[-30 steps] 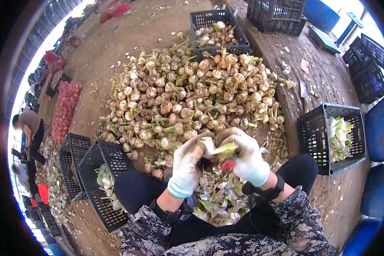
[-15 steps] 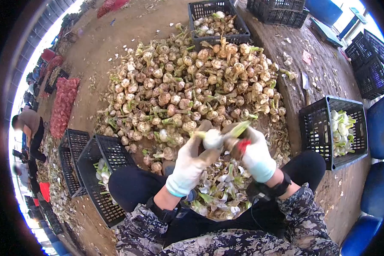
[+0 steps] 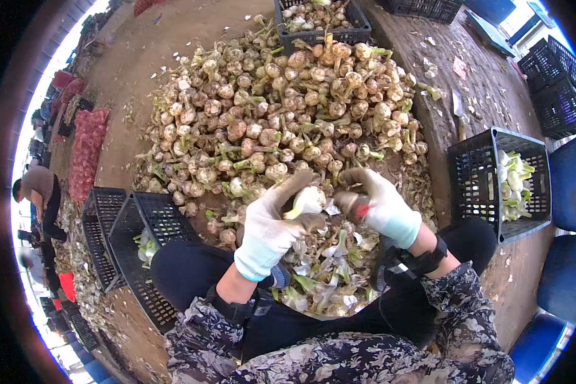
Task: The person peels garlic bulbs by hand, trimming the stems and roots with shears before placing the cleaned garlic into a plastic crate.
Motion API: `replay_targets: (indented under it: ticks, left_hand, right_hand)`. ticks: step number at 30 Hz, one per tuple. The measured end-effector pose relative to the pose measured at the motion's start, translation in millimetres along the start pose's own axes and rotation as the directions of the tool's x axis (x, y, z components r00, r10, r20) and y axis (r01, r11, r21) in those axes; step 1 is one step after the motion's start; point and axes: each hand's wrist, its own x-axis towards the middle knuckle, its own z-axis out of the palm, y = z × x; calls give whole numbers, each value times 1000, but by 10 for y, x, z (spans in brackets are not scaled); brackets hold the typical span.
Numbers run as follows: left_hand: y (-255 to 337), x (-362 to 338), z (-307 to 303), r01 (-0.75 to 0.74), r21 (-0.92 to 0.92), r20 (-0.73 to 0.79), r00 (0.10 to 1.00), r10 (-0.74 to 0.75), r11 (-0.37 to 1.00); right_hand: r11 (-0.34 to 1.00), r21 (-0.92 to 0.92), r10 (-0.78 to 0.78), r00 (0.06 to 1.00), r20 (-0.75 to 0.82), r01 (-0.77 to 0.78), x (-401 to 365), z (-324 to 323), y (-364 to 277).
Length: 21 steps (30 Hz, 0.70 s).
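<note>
Gripping a garlic bulb (image 3: pixel 309 200) in the curled left hand (image 3: pixel 269 225) over the lap (image 3: pixel 189 272), likely so skins drop onto the scraps (image 3: pixel 329 276); clenching a red-handled tool (image 3: pixel 360 208) (blade hidden) in the right hand (image 3: pixel 383 203), beside it.

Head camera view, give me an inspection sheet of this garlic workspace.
Surface: bare dirt ground.
Job's things: garlic bulb in hand; garlic pile ahead; right crate holding peeled bulbs; left crate beside the knee.
Clutter: peelings between the legs.
Hands: gloved left hand grips the garlic bulb; gloved right hand closed on a red tool.
Cables: nothing seen.
Surroundings: another person, red mesh sacks, blue chairs, more crates.
</note>
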Motion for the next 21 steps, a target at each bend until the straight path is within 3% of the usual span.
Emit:
replay_targets:
  ticks: [1, 2, 3, 5, 7, 11, 12, 13, 15, 16, 19, 20, 21]
  left_hand:
    - [-9, -7, 32, 3, -6, 1, 1000, -3, 1000]
    - [-13, -9, 58, 28, -31, 34, 999, -27, 999]
    - [-15, -9, 74, 53, -52, 70, 996, -49, 997]
    - [-16, -16, 72, 95, -94, 84, 993, -87, 991]
    - [-9, -21, 49, 175, -181, 102, 982, -159, 968]
    - [-6, -11, 36, 148, -180, 0, 989, -150, 973]
    - [15, -10, 53, 116, -168, -11, 993, -119, 979]
    - [16, -14, 62, 114, -167, -11, 993, -117, 979]
    - [15, -28, 86, 112, -117, 38, 993, -109, 987]
    - [42, -17, 55, 255, -352, 80, 967, -242, 901]
    - [-10, 6, 20, 187, -365, 49, 982, -182, 912]
    - [-7, 3, 44, 171, -323, -3, 983, -182, 931]
    - [-25, 0, 43, 170, -325, -5, 983, -182, 930]
  right_hand:
    - [972, 186, 134, 990, 53, -142, 27, -36, -172]
    - [960, 262, 87, 994, 70, -102, 57, 20, -202]
    - [964, 210, 135, 981, 137, -162, 40, 16, -287]
    - [843, 465, 174, 956, 237, -269, 26, 7, -296]
    - [879, 420, 151, 967, 204, -225, 5, -51, -273]
    - [905, 413, 63, 992, 108, -103, -26, -27, -307]
    - [865, 454, 153, 975, 163, -212, -49, -37, -371]
    - [865, 455, 152, 975, 162, -211, -44, -10, -339]
    - [943, 332, -9, 999, 47, -7, -33, 41, -233]
    - [928, 340, 105, 983, 153, -152, -31, -54, -290]
    - [869, 490, 58, 997, 45, -72, 7, 13, 38]
    - [821, 539, 147, 982, 118, -188, -30, -55, -204]
    - [822, 538, 146, 982, 120, -188, -41, -59, -312]
